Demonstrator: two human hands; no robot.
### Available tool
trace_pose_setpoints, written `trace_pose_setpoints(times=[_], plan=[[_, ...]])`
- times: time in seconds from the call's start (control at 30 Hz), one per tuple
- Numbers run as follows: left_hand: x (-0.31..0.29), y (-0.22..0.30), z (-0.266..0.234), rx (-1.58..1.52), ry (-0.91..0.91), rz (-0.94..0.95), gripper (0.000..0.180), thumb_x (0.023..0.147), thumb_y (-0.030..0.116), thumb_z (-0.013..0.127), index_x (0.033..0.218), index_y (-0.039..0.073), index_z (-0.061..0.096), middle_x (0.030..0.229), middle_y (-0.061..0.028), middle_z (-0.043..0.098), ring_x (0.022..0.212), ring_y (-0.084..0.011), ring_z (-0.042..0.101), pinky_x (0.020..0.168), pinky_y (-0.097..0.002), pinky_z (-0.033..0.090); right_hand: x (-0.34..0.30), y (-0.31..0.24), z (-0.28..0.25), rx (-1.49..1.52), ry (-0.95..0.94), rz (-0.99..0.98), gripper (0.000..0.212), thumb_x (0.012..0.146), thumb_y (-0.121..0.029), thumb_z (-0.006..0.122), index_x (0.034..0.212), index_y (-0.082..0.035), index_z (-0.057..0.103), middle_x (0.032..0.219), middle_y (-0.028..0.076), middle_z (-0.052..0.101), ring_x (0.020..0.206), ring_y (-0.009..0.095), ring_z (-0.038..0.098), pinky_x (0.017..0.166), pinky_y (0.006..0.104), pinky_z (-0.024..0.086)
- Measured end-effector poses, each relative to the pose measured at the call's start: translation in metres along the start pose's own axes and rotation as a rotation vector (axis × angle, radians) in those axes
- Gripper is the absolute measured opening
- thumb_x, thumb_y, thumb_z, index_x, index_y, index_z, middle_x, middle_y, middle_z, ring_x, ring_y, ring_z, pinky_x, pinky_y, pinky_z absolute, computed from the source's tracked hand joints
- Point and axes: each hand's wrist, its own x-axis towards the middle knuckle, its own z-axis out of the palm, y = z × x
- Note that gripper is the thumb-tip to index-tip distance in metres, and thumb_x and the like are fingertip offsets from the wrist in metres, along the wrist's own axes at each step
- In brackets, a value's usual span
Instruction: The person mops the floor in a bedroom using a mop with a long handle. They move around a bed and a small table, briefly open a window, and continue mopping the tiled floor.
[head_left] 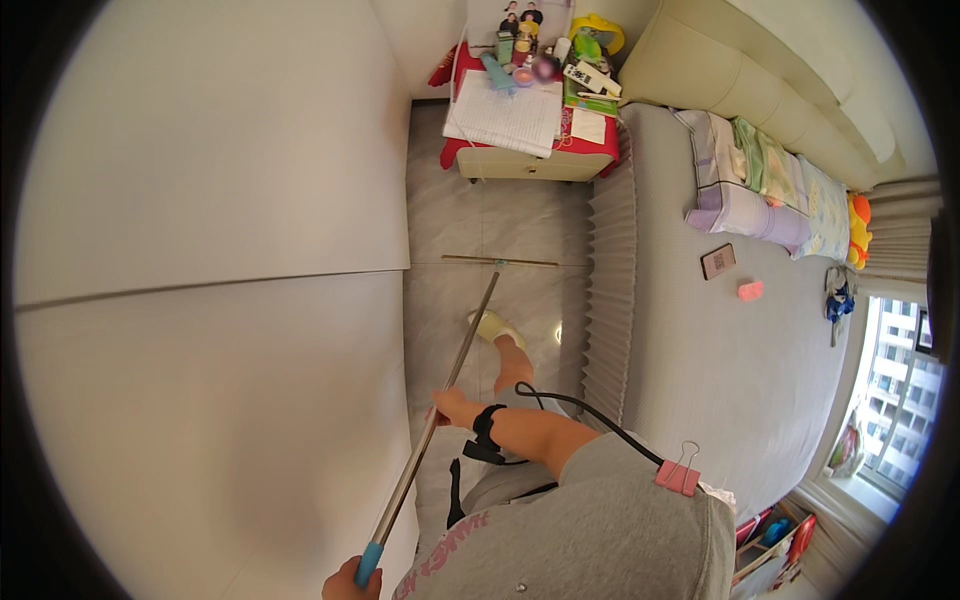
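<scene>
A long-handled mop [462, 358] slants across the tiled floor, with a metal pole and a blue grip. Its head [500, 262] shows as a thin, wide bar lying crosswise on the tiles between the white wall panels and the bed. At the lower edge, my left hand [350, 581] is closed round the blue grip end. Farther up, my right hand [447, 406] wraps the middle of the metal pole, a black band on its wrist. My foot in a pale yellow slipper [496, 327] stands just right of the pole.
Tall white panels [210, 180] line the left side. A bed [710, 360] with a pleated grey skirt fills the right, holding a phone [718, 261] and pillows. Beyond the mop head stands a bedside cabinet [535, 166] with papers and bottles. A black cable [600, 415] runs along my arm.
</scene>
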Motion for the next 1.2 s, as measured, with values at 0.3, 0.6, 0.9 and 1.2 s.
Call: trace_pose_setpoints(times=[0.3, 0.6, 0.9, 1.2], plan=[[0.024, -0.001, 0.092, -0.177, 0.153, -0.055, 0.028, 0.070, 0.023, 0.068, 0.087, 0.004, 0.058, 0.063, -0.0162, 0.058, 0.061, -0.0357, 0.056, 0.053, -0.0414, 0.042, 0.085, -0.035, -0.012, -0.577, -0.248, -0.637, 0.016, 0.075, -0.016, 0.058, 0.070, -0.001, 0.054, 0.060, 0.015, 0.060, 0.049, 0.026, 0.058, 0.040, 0.0357, 0.045], [-0.126, -0.126, 0.262, -0.400, -0.032, -0.227, 0.041, 0.078, 0.032, 0.061, 0.107, 0.003, 0.056, 0.076, -0.0184, 0.060, 0.065, -0.0323, 0.057, 0.059, -0.0381, 0.045, 0.094, 0.169, -0.051, -0.664, -0.220, -0.130, 0.019, 0.076, -0.016, 0.055, 0.060, -0.007, 0.060, 0.060, 0.007, 0.061, 0.053, 0.021, 0.059, 0.041, 0.0355, 0.043], [-0.298, -0.155, 0.278, -0.686, -0.191, -0.600, 0.035, 0.079, 0.022, 0.061, 0.105, 0.000, 0.057, 0.070, -0.0111, 0.059, 0.057, -0.0193, 0.053, 0.054, -0.0303, 0.044, 0.052, 0.387, -0.090, -1.894, -0.339, -0.124, 0.015, 0.078, -0.013, 0.057, 0.072, 0.000, 0.059, 0.063, 0.016, 0.059, 0.048, 0.028, 0.055, 0.039, 0.0421, 0.044], [-0.323, -0.150, 0.275, -0.795, -0.176, -0.727, 0.027, 0.078, 0.014, 0.058, 0.100, -0.003, 0.059, 0.061, -0.0039, 0.052, 0.053, -0.0089, 0.044, 0.046, -0.0265, 0.036, 0.026, 0.372, -0.071, -1.569, -0.739, -0.373, 0.023, 0.081, -0.018, 0.053, 0.076, 0.005, 0.056, 0.065, 0.021, 0.058, 0.054, 0.030, 0.062, 0.045, 0.0440, 0.051]])
